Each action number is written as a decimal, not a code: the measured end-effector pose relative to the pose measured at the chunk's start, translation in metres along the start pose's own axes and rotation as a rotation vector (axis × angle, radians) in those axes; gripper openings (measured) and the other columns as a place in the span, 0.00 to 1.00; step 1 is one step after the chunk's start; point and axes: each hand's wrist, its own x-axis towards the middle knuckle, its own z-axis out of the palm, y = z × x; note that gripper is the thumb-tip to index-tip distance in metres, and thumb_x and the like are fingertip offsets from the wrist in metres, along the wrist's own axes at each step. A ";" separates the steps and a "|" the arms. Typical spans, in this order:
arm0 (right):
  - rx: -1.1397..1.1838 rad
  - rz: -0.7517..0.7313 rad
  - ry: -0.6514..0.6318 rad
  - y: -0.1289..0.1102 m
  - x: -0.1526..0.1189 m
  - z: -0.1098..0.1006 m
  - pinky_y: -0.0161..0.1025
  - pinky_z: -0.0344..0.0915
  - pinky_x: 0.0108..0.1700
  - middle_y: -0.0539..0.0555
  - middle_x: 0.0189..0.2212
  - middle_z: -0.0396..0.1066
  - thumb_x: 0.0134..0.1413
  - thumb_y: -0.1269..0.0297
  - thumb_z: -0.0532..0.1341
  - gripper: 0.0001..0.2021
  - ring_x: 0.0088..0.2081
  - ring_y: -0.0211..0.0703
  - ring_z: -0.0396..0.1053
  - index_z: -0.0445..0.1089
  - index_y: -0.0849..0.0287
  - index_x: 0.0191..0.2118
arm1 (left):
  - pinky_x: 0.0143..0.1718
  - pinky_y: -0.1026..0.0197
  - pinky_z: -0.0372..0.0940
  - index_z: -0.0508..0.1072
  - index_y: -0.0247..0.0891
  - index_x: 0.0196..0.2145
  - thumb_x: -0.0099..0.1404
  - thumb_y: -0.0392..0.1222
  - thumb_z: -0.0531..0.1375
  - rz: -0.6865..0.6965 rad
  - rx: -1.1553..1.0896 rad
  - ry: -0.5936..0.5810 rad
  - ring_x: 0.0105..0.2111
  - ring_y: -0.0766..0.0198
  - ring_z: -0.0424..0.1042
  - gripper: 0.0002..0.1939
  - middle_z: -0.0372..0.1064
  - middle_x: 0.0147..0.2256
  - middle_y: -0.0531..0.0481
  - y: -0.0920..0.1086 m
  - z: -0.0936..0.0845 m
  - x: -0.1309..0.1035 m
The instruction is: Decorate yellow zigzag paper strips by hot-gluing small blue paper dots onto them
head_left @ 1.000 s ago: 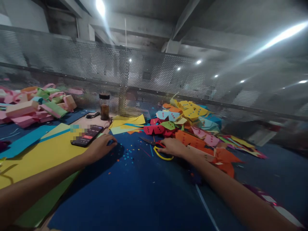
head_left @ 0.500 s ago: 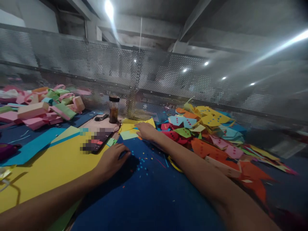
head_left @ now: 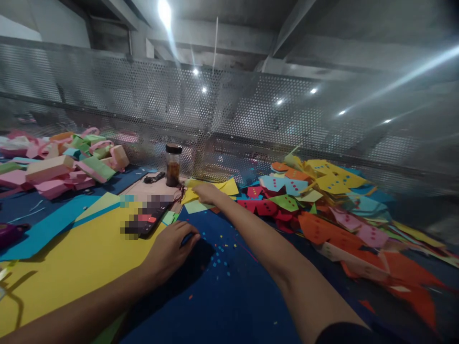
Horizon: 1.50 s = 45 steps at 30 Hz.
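My right hand (head_left: pixel 206 192) reaches far forward, its fingers stretched out over yellow paper pieces (head_left: pixel 227 185) near the back of the table. A pale green paper piece (head_left: pixel 195 207) lies just below it. The fingertips are small and slightly blurred, with nothing visible gripped in them. Nearer to me, my left hand (head_left: pixel 172 246) rests at the edge of a large yellow sheet (head_left: pixel 89 258), fingers loosely bent and thumb apart, holding nothing. Small green paper slips (head_left: pixel 170 218) and a dark phone-like device (head_left: pixel 152 217), partly pixelated, are just beyond it.
A lidded jar of brown liquid (head_left: pixel 173 167) stands behind the device. Folded pink and green paper shapes (head_left: pixel 64 167) pile up at left; dotted colourful paper cutouts (head_left: pixel 333 177) heap at right. Tiny scraps (head_left: pixel 220 253) dot the blue surface (head_left: pixel 215 306). A perforated metal screen (head_left: pixel 143 95) closes the back.
My right hand has moved left across the yellow paper, toward the jar. My left hand stays in about the same place. The view has turned slightly left.
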 end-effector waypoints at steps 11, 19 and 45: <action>0.012 0.145 0.307 0.003 -0.038 -0.039 0.53 0.74 0.51 0.59 0.56 0.71 0.69 0.58 0.64 0.18 0.51 0.51 0.74 0.69 0.59 0.59 | 0.45 0.51 0.66 0.77 0.45 0.36 0.69 0.46 0.59 -0.027 -0.014 0.080 0.40 0.51 0.76 0.08 0.79 0.36 0.47 -0.005 -0.010 0.003; 0.006 0.216 0.524 -0.021 -0.170 -0.120 0.56 0.49 0.68 0.57 0.57 0.75 0.73 0.74 0.50 0.19 0.59 0.50 0.70 0.71 0.61 0.60 | 0.51 0.51 0.69 0.73 0.37 0.50 0.72 0.51 0.58 -0.098 -0.117 0.267 0.47 0.52 0.77 0.16 0.77 0.49 0.42 0.032 -0.047 0.007; 0.146 0.082 0.832 -0.162 -0.391 -0.069 0.54 0.43 0.72 0.51 0.42 0.81 0.72 0.75 0.54 0.10 0.44 0.40 0.75 0.73 0.60 0.47 | 0.54 0.48 0.70 0.77 0.42 0.48 0.68 0.27 0.60 0.655 0.277 0.273 0.47 0.56 0.77 0.15 0.80 0.46 0.48 0.099 -0.037 -0.138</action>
